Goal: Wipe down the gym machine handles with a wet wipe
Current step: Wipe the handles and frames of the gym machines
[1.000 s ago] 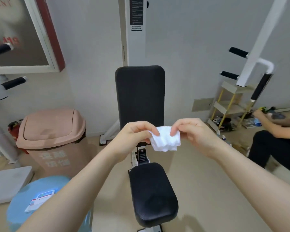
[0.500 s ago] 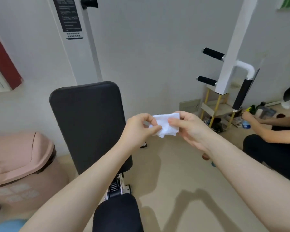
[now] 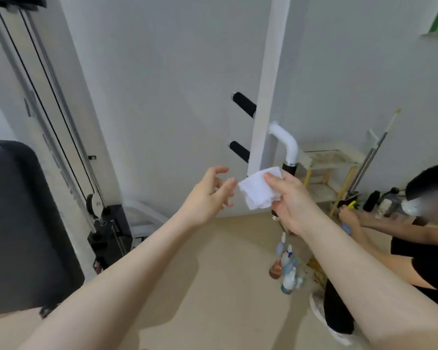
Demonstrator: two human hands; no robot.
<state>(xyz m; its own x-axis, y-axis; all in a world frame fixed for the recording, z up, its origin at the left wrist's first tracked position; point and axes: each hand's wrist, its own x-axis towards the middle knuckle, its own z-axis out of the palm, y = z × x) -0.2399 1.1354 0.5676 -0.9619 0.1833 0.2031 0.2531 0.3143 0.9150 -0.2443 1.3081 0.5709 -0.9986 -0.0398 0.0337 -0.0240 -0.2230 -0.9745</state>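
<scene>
A white wet wipe (image 3: pixel 259 192) is pinched by my right hand (image 3: pixel 291 200), thumb on its front. The hand and wipe are right in front of the vertical black handle (image 3: pixel 289 168) that hangs from a curved white tube on the white machine arm (image 3: pixel 268 97); most of that handle is hidden behind my hand. Two short black handles (image 3: pixel 244 104) (image 3: pixel 239 151) stick out to the left of the arm. My left hand (image 3: pixel 208 198) hovers just left of the wipe with fingers spread, holding nothing.
The black backrest (image 3: pixel 23 223) fills the left edge, with cables and a weight stack (image 3: pixel 111 231) behind it. Several spray bottles (image 3: pixel 287 269) stand on the floor below my right hand. A seated person (image 3: pixel 402 248) is at the right, by a small shelf (image 3: pixel 329 170).
My left hand has let go of the wipe and opened. The right hand carried the wipe up and right to the vertical handle, and my view swung right, away from the seat.
</scene>
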